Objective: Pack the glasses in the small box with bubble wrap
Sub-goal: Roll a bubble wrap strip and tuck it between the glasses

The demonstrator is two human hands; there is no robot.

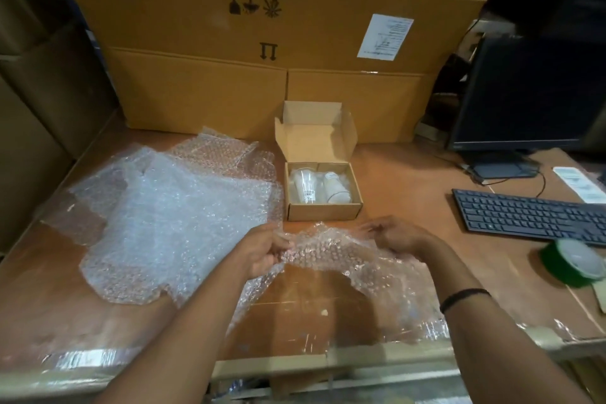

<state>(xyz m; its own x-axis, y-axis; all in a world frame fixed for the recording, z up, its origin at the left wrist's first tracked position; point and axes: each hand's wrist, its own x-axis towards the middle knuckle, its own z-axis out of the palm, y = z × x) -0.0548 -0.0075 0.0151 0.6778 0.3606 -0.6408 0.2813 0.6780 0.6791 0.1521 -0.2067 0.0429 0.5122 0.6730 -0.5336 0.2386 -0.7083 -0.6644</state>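
A small cardboard box [323, 211] stands open on the table, its lid tilted back. Two clear glasses lie side by side inside it, one on the left [304, 184] and one on the right [336, 187]. In front of the box I hold a sheet of bubble wrap [331, 254] just above the table. My left hand [265, 254] grips its left edge and my right hand [395, 236] pinches its right edge. The sheet's lower part drapes toward me over the table.
A heap of loose bubble wrap [170, 210] covers the table's left half. Large cartons [262, 43] are stacked along the back. A monitor [531, 92] and a black keyboard [528, 216] stand at the right, with a green tape roll [574, 262] near the right edge.
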